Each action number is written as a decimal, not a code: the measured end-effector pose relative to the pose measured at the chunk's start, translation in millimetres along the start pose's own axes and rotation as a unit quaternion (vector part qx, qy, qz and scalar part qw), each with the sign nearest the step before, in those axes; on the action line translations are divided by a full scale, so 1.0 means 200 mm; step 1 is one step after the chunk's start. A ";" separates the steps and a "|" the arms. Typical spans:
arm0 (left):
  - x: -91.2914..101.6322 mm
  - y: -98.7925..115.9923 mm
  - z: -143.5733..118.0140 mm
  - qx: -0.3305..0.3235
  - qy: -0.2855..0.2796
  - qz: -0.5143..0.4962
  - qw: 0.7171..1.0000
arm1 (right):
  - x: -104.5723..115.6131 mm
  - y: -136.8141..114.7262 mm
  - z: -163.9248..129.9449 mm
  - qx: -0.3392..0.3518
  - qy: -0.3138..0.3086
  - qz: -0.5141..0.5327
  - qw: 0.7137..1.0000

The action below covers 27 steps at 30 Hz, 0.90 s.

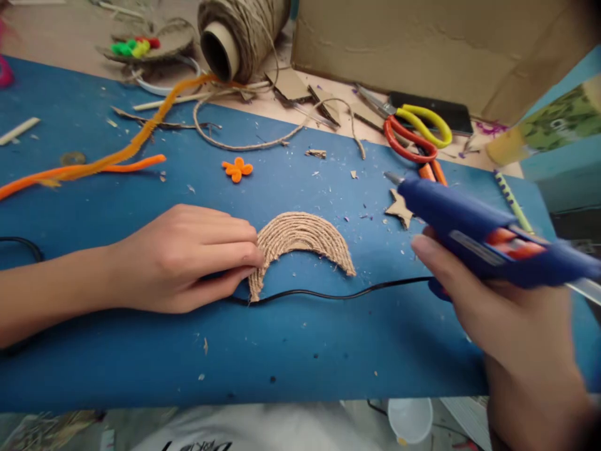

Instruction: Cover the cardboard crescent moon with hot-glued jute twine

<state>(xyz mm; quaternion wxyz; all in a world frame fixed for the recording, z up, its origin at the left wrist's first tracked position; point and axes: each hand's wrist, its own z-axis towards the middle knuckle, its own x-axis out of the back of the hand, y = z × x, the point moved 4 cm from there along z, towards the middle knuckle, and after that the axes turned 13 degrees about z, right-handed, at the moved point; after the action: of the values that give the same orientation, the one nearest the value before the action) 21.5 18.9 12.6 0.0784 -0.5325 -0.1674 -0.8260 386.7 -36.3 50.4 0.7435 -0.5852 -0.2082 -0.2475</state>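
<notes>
A twine-covered arch [303,230] lies on the blue table mat [300,344], its ends pointing toward me. The fingertips of my left hand [201,257] close on the arch's left leg. In my right hand [507,326] is a blue glue gun [469,219], its nozzle aimed left and held above the mat. The gun's black cord [347,295] runs left across the mat, passing the arch's left end and going under my left hand. Beyond the arch lies an orange flower [238,169]. Near the nozzle sits a small cardboard star [399,210].
A twine roll [244,37] stands at the back, with a loose strand curling forward. Scissors [413,128] with red and yellow handles lie back right, before a cardboard box [422,50]. Orange pipe cleaners [141,144] stretch across the left. A plastic cup [410,418] is below the table edge.
</notes>
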 end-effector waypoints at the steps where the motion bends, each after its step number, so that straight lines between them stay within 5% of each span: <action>1: 0.00 0.00 0.00 -0.001 0.003 0.008 1.000 | -0.02 -0.01 0.03 0.017 0.000 -0.015 1.000; 6: 0.02 0.07 0.02 -0.021 0.003 0.039 0.999 | -0.12 -0.07 0.09 0.104 -0.065 -0.153 0.981; 12: 0.01 0.25 0.04 -0.081 -0.074 0.036 0.993 | -0.17 -0.08 0.04 0.176 -0.084 -0.324 0.926; 16: 0.04 0.27 0.01 -0.028 -0.083 0.110 0.990 | -0.17 -0.07 0.03 0.183 -0.088 -0.392 0.897; 21: 0.07 0.24 -0.02 -0.008 -0.127 0.141 0.982 | -0.16 -0.04 0.06 0.108 -0.113 -0.392 0.907; 27: 0.04 0.36 0.00 -0.066 -0.188 -0.003 0.980 | -0.16 -0.01 0.11 -0.087 -0.154 -0.423 0.889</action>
<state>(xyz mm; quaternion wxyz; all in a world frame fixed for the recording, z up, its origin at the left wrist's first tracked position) 40.1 -47.3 34.3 0.0081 -0.6818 -0.1261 -0.7206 359.5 -12.4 38.2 0.4729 -0.5353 -0.5256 -0.4622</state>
